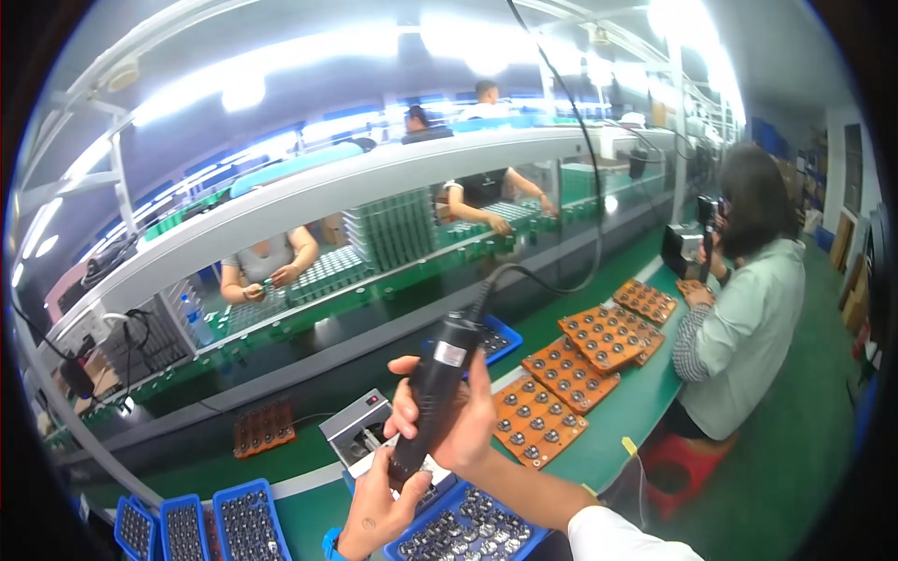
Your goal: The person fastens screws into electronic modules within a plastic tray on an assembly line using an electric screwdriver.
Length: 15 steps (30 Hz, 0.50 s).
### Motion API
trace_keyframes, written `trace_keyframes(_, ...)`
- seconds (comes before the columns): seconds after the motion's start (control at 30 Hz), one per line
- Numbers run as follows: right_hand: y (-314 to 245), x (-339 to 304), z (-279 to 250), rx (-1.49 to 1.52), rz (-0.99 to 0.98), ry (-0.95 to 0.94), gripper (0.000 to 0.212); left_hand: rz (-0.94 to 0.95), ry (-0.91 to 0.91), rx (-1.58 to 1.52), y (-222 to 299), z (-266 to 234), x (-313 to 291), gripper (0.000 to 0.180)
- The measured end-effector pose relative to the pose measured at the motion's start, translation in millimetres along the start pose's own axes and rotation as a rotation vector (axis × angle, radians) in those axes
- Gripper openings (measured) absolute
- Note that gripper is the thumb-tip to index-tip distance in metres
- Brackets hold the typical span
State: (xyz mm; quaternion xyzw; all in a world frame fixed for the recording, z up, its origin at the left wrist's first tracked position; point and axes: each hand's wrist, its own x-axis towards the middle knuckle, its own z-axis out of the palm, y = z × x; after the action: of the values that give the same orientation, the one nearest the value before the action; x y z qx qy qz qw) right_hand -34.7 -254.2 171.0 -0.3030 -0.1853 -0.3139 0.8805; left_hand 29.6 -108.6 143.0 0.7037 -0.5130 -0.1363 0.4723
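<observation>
A black corded electric screwdriver (435, 379) is held aslant in front of me, with its cable leaving the upper end. My right hand (470, 423) is closed around its body from the right. At the lower end, the fingers of my left hand (374, 512) are closed on it; a blue band circles that wrist. The tip is hidden by my left hand. Behind my hands stands a small grey box (360, 421) with a switch on top. Under my right forearm sits a blue tray (398, 552) of small metal parts.
Orange plates (538, 421) with round metal parts line the green bench to the right. More blue trays (271, 486) stand at lower left. A co-worker (748, 309) sits at right on a red stool (678, 472). Across the conveyor belt (346, 332), other people handle small parts.
</observation>
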Motion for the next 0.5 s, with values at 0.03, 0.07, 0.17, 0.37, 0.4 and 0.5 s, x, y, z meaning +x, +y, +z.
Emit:
trace_keyframes(0.03,0.6,0.6,-0.5,-0.007,0.003,-0.003,0.089,-0.018,0.0,-0.026,-2.7,1.3,-0.3,0.034)
trace_keyframes(0.07,1.8,1.7,-1.6,-0.016,0.007,-0.009,0.088,-0.02,-0.01,-0.066,-4.9,1.3,1.2,0.035)
trace_keyframes(0.17,2.8,1.1,-2.3,-0.004,-0.002,0.001,0.085,0.063,-0.045,-0.031,-10.6,-0.2,5.1,0.036)
trace_keyframes(0.37,7.8,2.0,-0.4,0.028,0.053,0.01,0.079,-0.037,-0.046,-0.15,-10.9,1.4,2.1,0.035)
trace_keyframes(0.4,8.0,1.5,4.9,0.035,0.032,0.016,0.08,-0.049,-0.05,-0.19,-12.4,-0.3,1.9,0.034)
trace_keyframes(0.5,8.3,0.3,5.6,0.022,0.003,0.012,0.081,0.031,-0.068,-0.235,-20.1,1.5,1.5,0.048)
